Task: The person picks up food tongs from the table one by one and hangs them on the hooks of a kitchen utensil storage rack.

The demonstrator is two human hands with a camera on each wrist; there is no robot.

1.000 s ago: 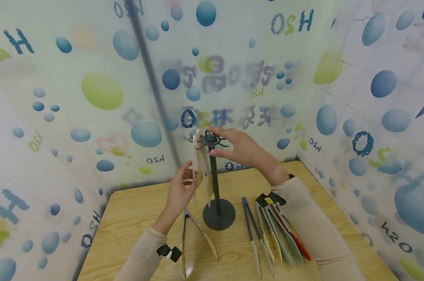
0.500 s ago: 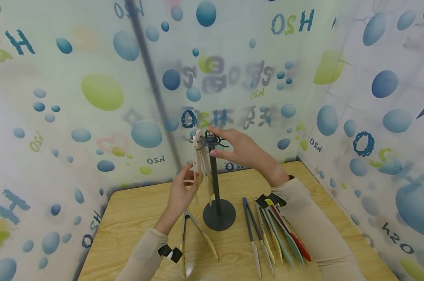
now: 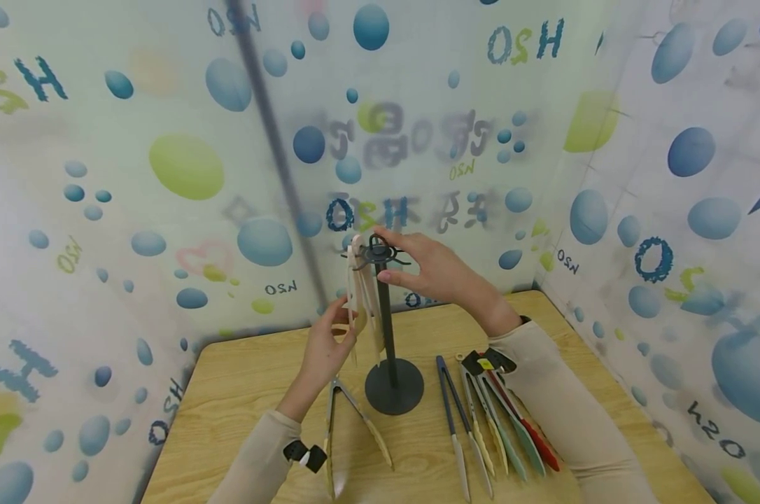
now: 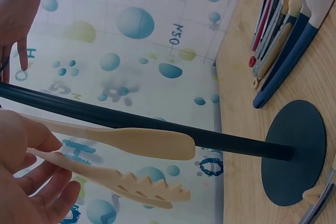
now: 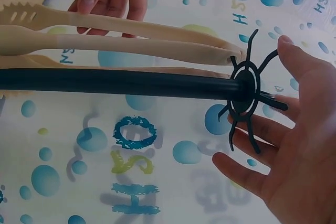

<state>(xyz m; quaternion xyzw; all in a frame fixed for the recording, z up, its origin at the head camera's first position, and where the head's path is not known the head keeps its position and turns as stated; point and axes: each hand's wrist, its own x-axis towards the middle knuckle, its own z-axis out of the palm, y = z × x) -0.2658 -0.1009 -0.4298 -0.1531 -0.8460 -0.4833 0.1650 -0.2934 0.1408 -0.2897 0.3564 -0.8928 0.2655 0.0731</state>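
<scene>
A dark stand with a ring of hooks (image 3: pixel 380 253) on top of its pole (image 3: pixel 387 322) rises from a round base. Beige tongs (image 5: pixel 131 44) hang from its hooks on the left side, serrated and flat heads pointing down. My left hand (image 3: pixel 322 350) pinches one arm of these tongs between thumb and fingers, clearest in the left wrist view, where the serrated head (image 4: pixel 142 184) sticks out past the fingertips. Around the right side of the hooks is my right hand (image 3: pixel 439 269), its fingers loosely spread behind them and the thumb at one hook's tip.
On the wooden table (image 3: pixel 254 378), spread tongs (image 3: pixel 355 406) lie left of the base (image 3: pixel 395 388). To the right lie blue-handled tongs (image 3: pixel 446 399) and several others, including green tongs (image 3: pixel 512 420) and red tongs (image 3: pixel 540 444). A patterned curtain (image 3: pixel 241 168) surrounds the table.
The left hand and the hanging tongs shift very slightly, their heads swinging a little. The right hand stays at the hooks, and the stand keeps its place.
</scene>
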